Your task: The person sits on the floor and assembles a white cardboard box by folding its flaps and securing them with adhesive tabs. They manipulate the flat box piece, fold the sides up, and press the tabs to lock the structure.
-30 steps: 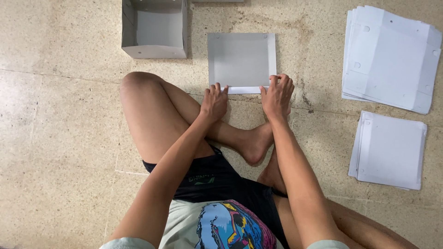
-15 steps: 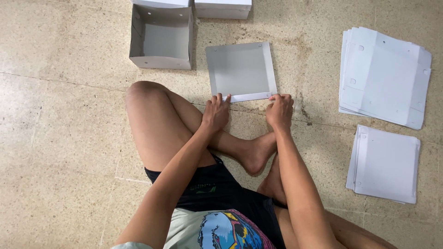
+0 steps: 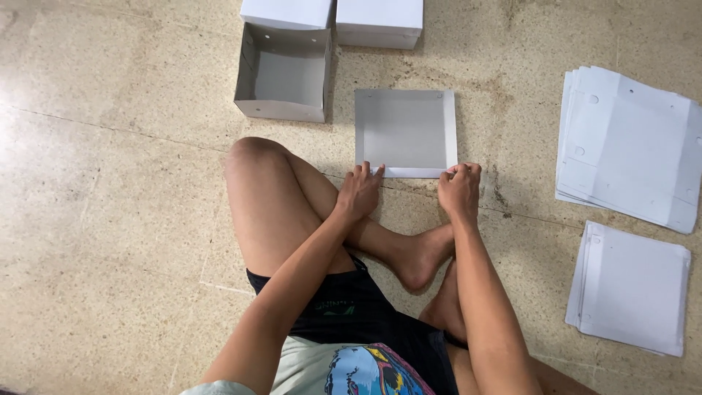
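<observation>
A flat grey cardboard sheet [image 3: 404, 129] with folded white edges lies on the floor in front of my crossed legs. My left hand [image 3: 359, 191] presses its near left corner with the fingers spread over the folded edge. My right hand [image 3: 459, 189] pinches the near right corner, fingers curled on the flap. Both hands touch the sheet's near edge.
An open grey box [image 3: 283, 73] stands at the far left of the sheet, with two closed white boxes [image 3: 333, 16] behind it. A large stack of flat white sheets [image 3: 632, 146] and a smaller stack [image 3: 630, 287] lie to the right on the stone floor.
The view has shifted, so the sheet and boxes sit lower in the picture. Both hands stay on the sheet's near edge; my right hand has curled tighter on the corner.
</observation>
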